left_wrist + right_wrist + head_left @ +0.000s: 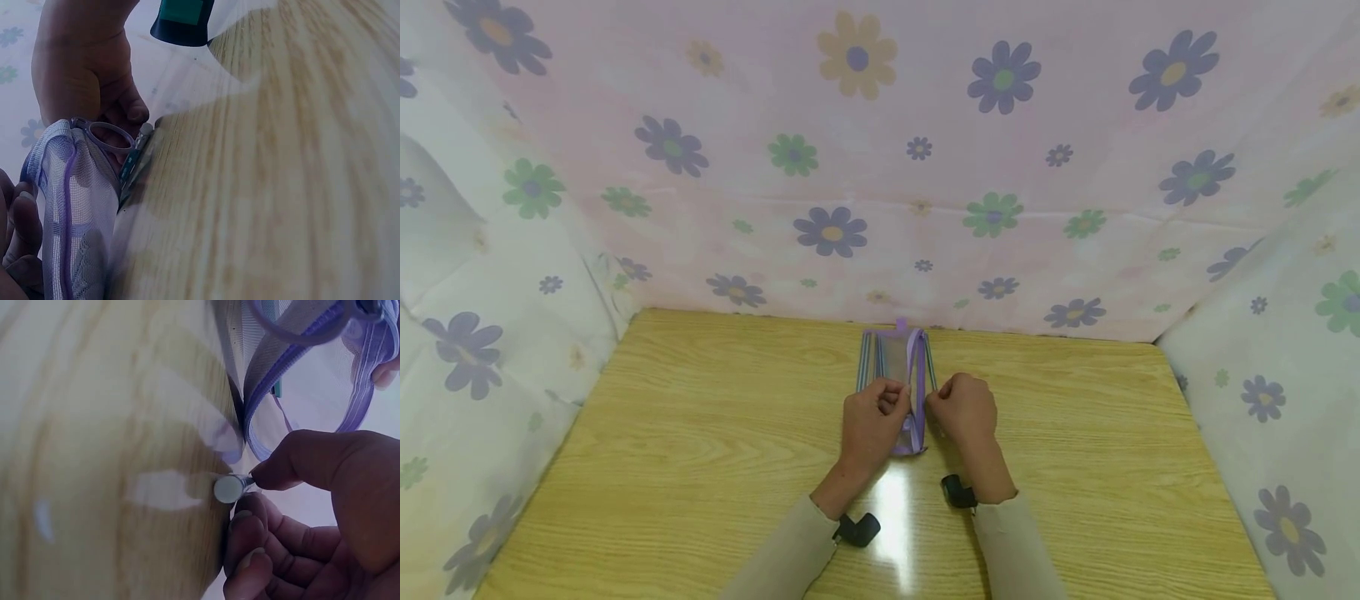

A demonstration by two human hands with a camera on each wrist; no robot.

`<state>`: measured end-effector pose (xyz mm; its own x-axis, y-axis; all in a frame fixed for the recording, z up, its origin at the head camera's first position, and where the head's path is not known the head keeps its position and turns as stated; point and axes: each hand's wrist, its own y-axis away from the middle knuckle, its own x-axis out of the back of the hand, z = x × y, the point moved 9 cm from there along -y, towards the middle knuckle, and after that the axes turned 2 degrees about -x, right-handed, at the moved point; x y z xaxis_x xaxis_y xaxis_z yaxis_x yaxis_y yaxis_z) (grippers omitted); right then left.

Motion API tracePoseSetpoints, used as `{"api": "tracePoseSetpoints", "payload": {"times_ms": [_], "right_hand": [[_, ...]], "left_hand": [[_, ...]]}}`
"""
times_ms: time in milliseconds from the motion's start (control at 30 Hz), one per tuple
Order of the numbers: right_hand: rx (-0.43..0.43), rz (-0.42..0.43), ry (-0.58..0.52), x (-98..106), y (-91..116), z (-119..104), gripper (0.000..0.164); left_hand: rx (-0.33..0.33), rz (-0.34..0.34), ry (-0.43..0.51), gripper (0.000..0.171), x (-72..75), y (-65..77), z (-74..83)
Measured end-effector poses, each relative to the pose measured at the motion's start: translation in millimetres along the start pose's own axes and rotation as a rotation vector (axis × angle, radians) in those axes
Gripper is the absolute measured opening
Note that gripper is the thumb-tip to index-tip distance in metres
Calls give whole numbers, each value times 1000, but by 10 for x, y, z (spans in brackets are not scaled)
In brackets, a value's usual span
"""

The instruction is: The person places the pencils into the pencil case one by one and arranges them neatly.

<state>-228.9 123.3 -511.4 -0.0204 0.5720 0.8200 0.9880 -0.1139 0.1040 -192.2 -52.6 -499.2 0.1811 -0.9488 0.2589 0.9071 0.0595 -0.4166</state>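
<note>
A purple mesh pencil case (892,354) with its zipper side open lies lengthwise on the table. My left hand (871,425) pinches the edge of the case beside the opening. At its right side, my right hand (967,410) pinches a thin teal pencil (932,364) near its end, between thumb and fingers. That pencil's round white tip (229,489) shows in the right wrist view, close to the tabletop. A purple ring (112,137) hangs at the near end of the case in the left wrist view.
Several thin pencils (864,360) lie along the left side of the case, partly hidden by the left hand. The wooden table (715,417) ends at a flowered cloth (880,175) behind and at both sides.
</note>
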Motion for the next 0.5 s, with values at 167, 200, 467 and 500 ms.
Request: {"api": "tracePoseSetpoints", "payload": {"times_ms": [167, 200, 467, 500], "right_hand": [[-14, -1, 16, 8, 17, -8, 40], [-21, -3, 20, 6, 19, -4, 42], [-59, -16, 39, -9, 16, 57, 44], [-58, -15, 37, -10, 14, 65, 44]], "left_hand": [[-4, -3, -4, 8, -8, 0, -1], [-4, -3, -5, 8, -10, 1, -1], [-8, -4, -7, 6, -10, 8, 10], [-7, -5, -7, 6, -11, 9, 12]]}}
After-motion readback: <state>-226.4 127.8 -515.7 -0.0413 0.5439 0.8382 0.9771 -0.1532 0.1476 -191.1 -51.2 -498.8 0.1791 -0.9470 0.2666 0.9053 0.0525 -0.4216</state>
